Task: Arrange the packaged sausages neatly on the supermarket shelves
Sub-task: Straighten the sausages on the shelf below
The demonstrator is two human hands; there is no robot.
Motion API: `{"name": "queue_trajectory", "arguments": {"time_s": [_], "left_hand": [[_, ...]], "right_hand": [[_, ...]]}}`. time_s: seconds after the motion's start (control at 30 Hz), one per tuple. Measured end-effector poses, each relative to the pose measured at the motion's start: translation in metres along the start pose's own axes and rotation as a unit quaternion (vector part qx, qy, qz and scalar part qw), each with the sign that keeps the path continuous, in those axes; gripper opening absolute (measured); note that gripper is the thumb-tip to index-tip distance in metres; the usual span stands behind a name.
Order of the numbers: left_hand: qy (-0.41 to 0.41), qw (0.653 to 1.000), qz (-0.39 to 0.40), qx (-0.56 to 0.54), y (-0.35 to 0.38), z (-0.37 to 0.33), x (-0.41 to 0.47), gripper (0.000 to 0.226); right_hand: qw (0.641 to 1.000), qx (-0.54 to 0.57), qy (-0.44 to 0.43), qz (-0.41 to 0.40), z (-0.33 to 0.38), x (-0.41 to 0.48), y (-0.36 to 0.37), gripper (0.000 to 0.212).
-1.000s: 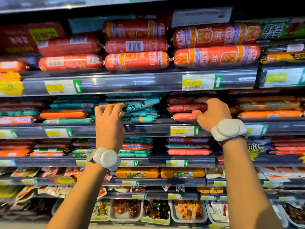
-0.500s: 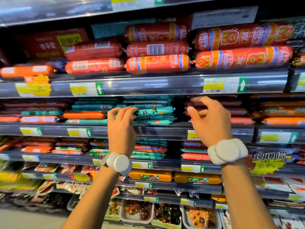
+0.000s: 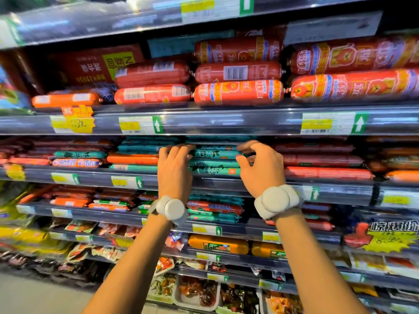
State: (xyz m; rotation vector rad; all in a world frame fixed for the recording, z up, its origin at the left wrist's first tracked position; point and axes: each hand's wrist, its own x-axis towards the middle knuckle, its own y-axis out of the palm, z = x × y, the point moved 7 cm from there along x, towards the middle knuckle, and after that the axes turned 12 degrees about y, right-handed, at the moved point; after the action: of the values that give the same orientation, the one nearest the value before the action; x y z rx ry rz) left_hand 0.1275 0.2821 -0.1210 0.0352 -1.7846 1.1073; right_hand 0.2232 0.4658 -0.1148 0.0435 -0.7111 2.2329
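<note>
A stack of teal packaged sausages (image 3: 214, 154) lies on the second shelf (image 3: 226, 180), in the middle of the view. My left hand (image 3: 173, 171) rests its curled fingertips on the stack's left end. At the right end, my right hand (image 3: 258, 168) has its fingers and thumb curled around the end of the upper teal pack. Both wrists wear white bands. Red packs (image 3: 322, 160) lie to the right of the stack, and orange (image 3: 132, 159) and teal packs to its left.
Thick red sausage rolls (image 3: 238, 92) fill the shelf above, behind a rail with price tags (image 3: 140, 124). Lower shelves hold more teal and red packs (image 3: 214, 208), orange blocks (image 3: 217, 244) and trays of snacks (image 3: 197, 291). The floor shows at the bottom left.
My right hand has moved left from the red packs to the right end of the teal stack. My left hand stays at the stack's left end. The view has shifted closer.
</note>
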Motion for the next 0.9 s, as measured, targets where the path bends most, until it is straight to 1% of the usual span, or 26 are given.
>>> {"name": "queue_trajectory", "arguments": {"time_s": [0.17, 0.27, 0.43, 0.6, 0.73, 0.8, 0.9], "left_hand": [[0.007, 1.000, 0.010, -0.009, 0.006, -0.001, 0.001, 0.053], [0.017, 1.000, 0.007, -0.020, 0.006, -0.002, 0.001, 0.057], [0.031, 0.999, 0.009, -0.029, 0.005, -0.002, -0.002, 0.056], [0.030, 0.997, -0.003, -0.065, 0.005, 0.001, -0.006, 0.045], [0.039, 0.995, -0.026, -0.088, -0.005, 0.010, -0.010, 0.028], [0.037, 0.994, -0.043, -0.094, -0.013, 0.017, -0.013, 0.022], [0.027, 0.993, -0.062, -0.094, -0.025, 0.034, -0.019, 0.022]], "right_hand": [[0.999, -0.001, 0.023, -0.029, -0.006, 0.003, 0.001, 0.013], [0.999, 0.004, 0.030, -0.033, -0.007, 0.003, 0.004, 0.013], [0.999, -0.004, 0.032, -0.038, -0.005, 0.002, 0.006, 0.013], [0.999, -0.002, 0.038, -0.036, -0.006, 0.000, 0.008, 0.016], [0.998, -0.004, 0.049, -0.048, -0.003, -0.006, 0.006, 0.012], [0.996, -0.003, 0.057, -0.062, 0.000, -0.011, 0.003, 0.016], [0.996, -0.005, 0.053, -0.066, 0.008, -0.018, 0.007, 0.014]]}}
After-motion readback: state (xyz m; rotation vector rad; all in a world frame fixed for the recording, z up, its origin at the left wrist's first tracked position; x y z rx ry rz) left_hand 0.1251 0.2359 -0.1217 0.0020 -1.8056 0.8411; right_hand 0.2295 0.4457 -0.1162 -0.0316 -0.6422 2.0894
